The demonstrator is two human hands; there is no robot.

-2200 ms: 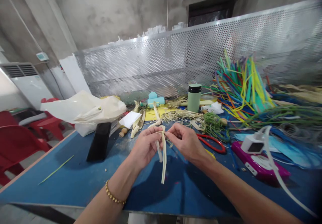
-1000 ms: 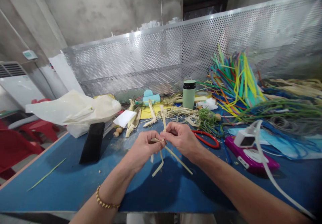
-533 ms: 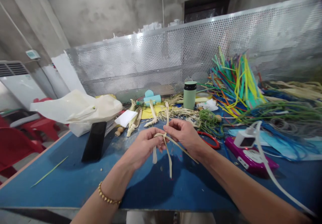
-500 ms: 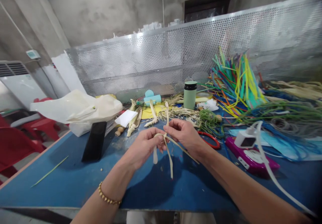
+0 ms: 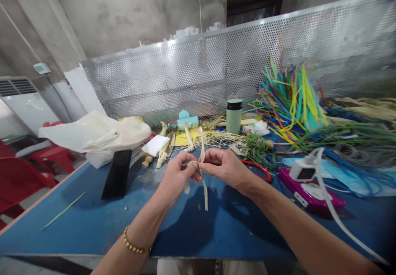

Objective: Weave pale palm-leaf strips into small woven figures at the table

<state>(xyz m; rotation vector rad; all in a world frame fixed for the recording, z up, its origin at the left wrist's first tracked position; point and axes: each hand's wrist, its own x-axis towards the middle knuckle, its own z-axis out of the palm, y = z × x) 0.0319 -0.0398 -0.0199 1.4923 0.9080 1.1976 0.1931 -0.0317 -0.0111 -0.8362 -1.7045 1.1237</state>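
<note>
Pale dried plant strips (image 5: 205, 194), crossed into a small knot-like piece, are held between my two hands above the blue table. My left hand (image 5: 181, 170), with a gold bead bracelet on its wrist, pinches the left side of the crossing. From the right, my right hand (image 5: 224, 165) pinches close to the same crossing, its fingertips almost touching the left ones. One strip end points up between the hands and another hangs down below them. Fingers hide most of the crossing itself.
A black phone (image 5: 116, 174) and a white plastic bag (image 5: 102, 132) lie left. Behind my hands stand a green tumbler (image 5: 234, 116) and loose dried husks (image 5: 163, 153). To the right are red-handled scissors (image 5: 258, 171), a purple power strip (image 5: 311, 190) with a white cable, and coloured strips (image 5: 297, 102).
Both hands have shifted slightly left, fingertips closer together. The long strip that stretched down to the right under my right hand no longer shows there.
</note>
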